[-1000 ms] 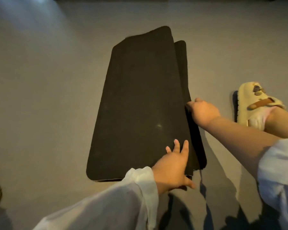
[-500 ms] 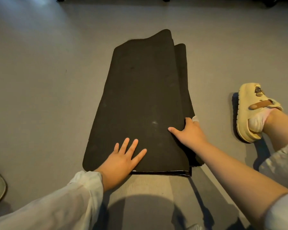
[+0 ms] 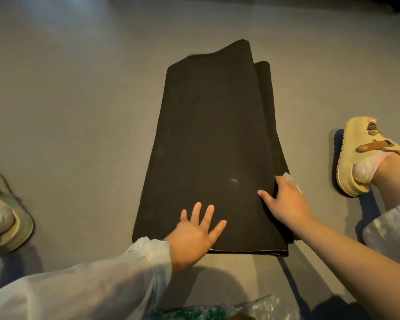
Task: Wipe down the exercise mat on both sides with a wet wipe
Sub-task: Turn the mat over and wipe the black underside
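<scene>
Centrally, folded black foam exercise mat (image 3: 208,144) on grey floor (image 3: 67,100), left hand (image 3: 194,234) flat with fingers spread, right hand (image 3: 284,202) gripping mat's right edge with white wet wipe (image 3: 289,177).

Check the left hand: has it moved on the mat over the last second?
Yes. The left hand has slid left along the mat's near edge, from the near right corner to mid-width, and lies flat there.
</scene>
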The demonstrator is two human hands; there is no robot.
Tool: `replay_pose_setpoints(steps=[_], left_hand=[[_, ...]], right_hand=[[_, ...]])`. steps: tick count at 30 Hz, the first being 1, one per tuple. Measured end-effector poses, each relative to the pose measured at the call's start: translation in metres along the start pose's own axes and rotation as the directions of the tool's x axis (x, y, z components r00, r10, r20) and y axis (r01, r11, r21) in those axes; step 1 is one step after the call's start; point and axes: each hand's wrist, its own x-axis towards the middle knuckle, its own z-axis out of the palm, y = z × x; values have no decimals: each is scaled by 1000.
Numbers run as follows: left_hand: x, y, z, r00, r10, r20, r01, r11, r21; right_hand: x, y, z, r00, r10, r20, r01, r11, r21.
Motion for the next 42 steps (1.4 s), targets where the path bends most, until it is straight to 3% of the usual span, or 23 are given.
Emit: replay_pose_setpoints(steps=[2, 6, 9, 12, 14, 19, 22, 26, 30, 34, 38, 42], left_hand=[[0, 1, 1, 1000, 25, -3, -25, 1000, -14], [-3, -12, 8, 992, 75, -103, -83, 993, -79], [-10, -31, 18, 968, 168, -188, -194, 973, -128], [-22, -62, 35, 919, 317, -234, -348, 932, -103], [-32, -88, 50, 899, 349, -265, -379, 923, -67], [-47, -151, 99, 950, 125, -287, -153, 985, -78], [-48, -160, 123, 971, 17, -239, -40, 995, -91], [-49, -156, 124, 921, -25, -388, -9, 996, -86], [-46, -159, 132, 854, 2, -520, -40, 997, -62], [-42, -160, 136, 817, 13, -577, -31, 999, -21], [-42, -161, 136, 786, 25, -617, -40, 999, -10], [-41, -160, 137, 790, 24, -613, -48, 999, -23]], right_hand=[[-4, -4, -9, 998, -31, -51, 31, 999, -11], [-3, -40, -28, 939, -278, -204, 272, 960, -58], [7, -82, -30, 917, -365, -158, 372, 928, 13], [18, -125, -22, 903, -426, -61, 431, 894, 127], [28, -152, -14, 892, -451, -11, 446, 878, 176], [52, -202, 13, 907, -412, 86, 385, 894, 228], [67, -222, 23, 880, -460, 118, 442, 884, 150], [94, -243, 33, 846, -532, 39, 525, 843, 116], [122, -257, 44, 810, -584, -43, 581, 811, -72], [132, -258, 68, 793, -572, 209, 608, 721, -332], [118, -259, 82, 778, -511, 366, 624, 696, -355], [86, -246, 88, 658, -634, 406, 751, 593, -292]])
